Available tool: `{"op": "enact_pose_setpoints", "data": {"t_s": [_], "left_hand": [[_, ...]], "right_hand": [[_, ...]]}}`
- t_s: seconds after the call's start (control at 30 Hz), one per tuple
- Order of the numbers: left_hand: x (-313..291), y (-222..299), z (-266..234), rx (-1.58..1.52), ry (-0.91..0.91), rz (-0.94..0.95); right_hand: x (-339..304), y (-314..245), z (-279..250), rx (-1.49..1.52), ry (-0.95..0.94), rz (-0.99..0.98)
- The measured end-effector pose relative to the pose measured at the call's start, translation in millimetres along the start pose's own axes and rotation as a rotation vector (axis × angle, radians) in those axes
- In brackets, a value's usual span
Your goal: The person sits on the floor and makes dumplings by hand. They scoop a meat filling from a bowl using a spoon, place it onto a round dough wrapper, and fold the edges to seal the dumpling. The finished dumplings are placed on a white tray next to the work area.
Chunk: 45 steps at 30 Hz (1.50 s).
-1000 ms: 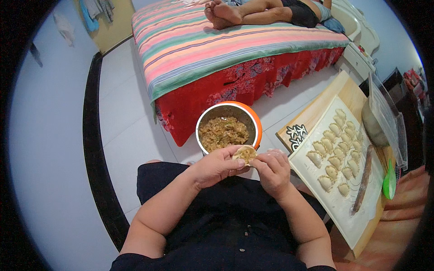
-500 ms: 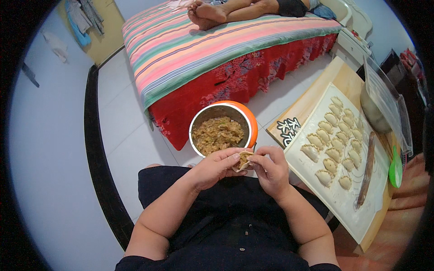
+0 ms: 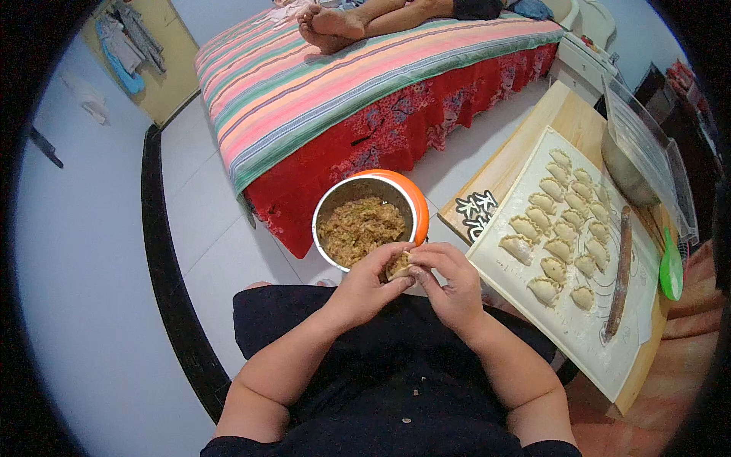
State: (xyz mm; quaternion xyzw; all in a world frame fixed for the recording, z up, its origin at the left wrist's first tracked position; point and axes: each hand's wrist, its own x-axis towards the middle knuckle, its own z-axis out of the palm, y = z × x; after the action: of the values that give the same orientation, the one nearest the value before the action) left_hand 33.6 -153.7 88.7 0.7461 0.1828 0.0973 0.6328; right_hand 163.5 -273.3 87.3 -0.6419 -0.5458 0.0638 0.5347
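Between my two hands is a partly folded dumpling point(image 3: 399, 266), its filling showing through the gap in the wrapper. My left hand point(image 3: 367, 283) cups it from the left, thumb along the near side. The fingers and thumb of my right hand point(image 3: 451, 283) pinch its right edge. Just beyond my hands stands an orange-rimmed metal pot point(image 3: 419, 204) of minced filling point(image 3: 362, 228). To the right, a white floured board point(image 3: 495, 268) carries rows of folded dumplings point(image 3: 545, 289) and a wooden rolling pin point(image 3: 620, 274).
The board rests on a wooden table point(image 3: 567, 107). A green spoon point(image 3: 670, 266), a metal bowl point(image 3: 628, 171) and a clear plastic container point(image 3: 647, 114) are at its right side. Ahead is a bed point(image 3: 343, 84) with a striped cover, where another person's legs point(image 3: 381, 19) lie.
My fingers have shifted around the dumpling; its wrapper is folded further over and less filling shows. The whole view has tilted slightly.
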Motion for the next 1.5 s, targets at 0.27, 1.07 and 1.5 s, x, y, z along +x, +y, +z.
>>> {"op": "enact_pose_setpoints", "data": {"t_s": [0.27, 1.07, 1.5], "left_hand": [[-5, 18, -11, -0.346, 0.047, 0.031], [-8, 20, -6, -0.311, 0.067, 0.086], [-10, 12, -7, -0.082, 0.052, 0.084]], "right_hand": [[-3, 1, -5, 0.494, 0.034, 0.339], [2, 0, -7, 0.068, 0.096, -0.04], [2, 2, -12, 0.113, -0.024, 0.027]]}}
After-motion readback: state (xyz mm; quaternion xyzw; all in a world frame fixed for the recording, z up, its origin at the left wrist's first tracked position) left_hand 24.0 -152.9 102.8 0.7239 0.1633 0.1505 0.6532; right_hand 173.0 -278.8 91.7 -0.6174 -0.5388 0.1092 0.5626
